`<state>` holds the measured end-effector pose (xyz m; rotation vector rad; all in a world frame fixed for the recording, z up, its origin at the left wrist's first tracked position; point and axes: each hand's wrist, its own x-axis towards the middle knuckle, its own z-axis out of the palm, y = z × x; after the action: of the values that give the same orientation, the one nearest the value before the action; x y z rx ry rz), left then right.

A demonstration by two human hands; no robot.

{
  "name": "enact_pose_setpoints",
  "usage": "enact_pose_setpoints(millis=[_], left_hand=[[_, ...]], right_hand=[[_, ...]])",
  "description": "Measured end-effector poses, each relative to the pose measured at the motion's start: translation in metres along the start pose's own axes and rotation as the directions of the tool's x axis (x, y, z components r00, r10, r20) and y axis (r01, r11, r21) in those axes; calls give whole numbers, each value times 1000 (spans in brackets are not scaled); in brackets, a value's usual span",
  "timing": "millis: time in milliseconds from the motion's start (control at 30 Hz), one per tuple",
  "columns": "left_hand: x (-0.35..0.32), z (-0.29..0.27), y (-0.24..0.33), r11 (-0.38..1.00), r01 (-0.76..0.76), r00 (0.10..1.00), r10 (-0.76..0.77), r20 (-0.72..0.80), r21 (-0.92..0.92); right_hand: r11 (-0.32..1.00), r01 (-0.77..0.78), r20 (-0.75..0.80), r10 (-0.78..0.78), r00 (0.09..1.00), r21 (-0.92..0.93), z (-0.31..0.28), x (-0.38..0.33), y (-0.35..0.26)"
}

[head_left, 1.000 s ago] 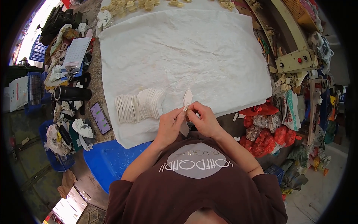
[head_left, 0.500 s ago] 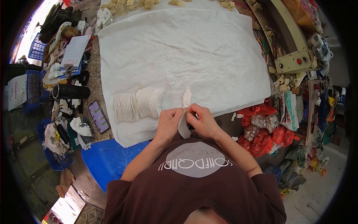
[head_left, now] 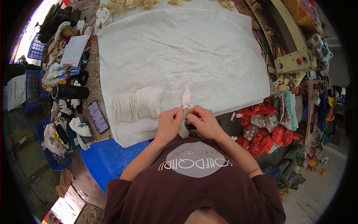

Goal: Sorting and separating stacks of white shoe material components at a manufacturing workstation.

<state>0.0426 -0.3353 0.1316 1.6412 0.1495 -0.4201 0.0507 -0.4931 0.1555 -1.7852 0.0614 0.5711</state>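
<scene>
Close to my body, both hands meet over a thin white strip (head_left: 183,130) that looks like fabric; its kind is unclear. My left hand (head_left: 169,121) pinches it from the left, thumb and forefinger together. From the other side, the curled fingers of my right hand (head_left: 204,121) close at the strip's edge. Just beyond the fingertips lies a small white curved piece (head_left: 186,98); my fingers hide whether it joins the strip. Left of my hands, two rows of stacked white pieces (head_left: 148,102) stand side by side on a white sheet (head_left: 179,56).
A phone (head_left: 97,117), a black cylinder (head_left: 70,91) and a clipboard (head_left: 74,52) lie to the left. Blue plastic (head_left: 106,158) juts out below the sheet's near left corner. Red plastic bags (head_left: 261,142) crowd the right side. Several yellowish pieces (head_left: 147,3) line the far edge.
The lower part of the strip has shifted slightly and less of it shows below my fingers. Both hands stay almost in place, with small finger movements.
</scene>
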Motion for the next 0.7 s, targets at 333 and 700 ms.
enact_pose_setpoints(millis=[333, 700], left_hand=[[-3, 8, 20, 967, -177, 978, 193, -76, 181], [21, -8, -4, 941, 66, 951, -160, -264, -332]], right_hand=[[994, -104, -18, 104, 994, -17, 4, 12, 6], [630, 613, 92, -658, 748, -477, 12, -1, -21]])
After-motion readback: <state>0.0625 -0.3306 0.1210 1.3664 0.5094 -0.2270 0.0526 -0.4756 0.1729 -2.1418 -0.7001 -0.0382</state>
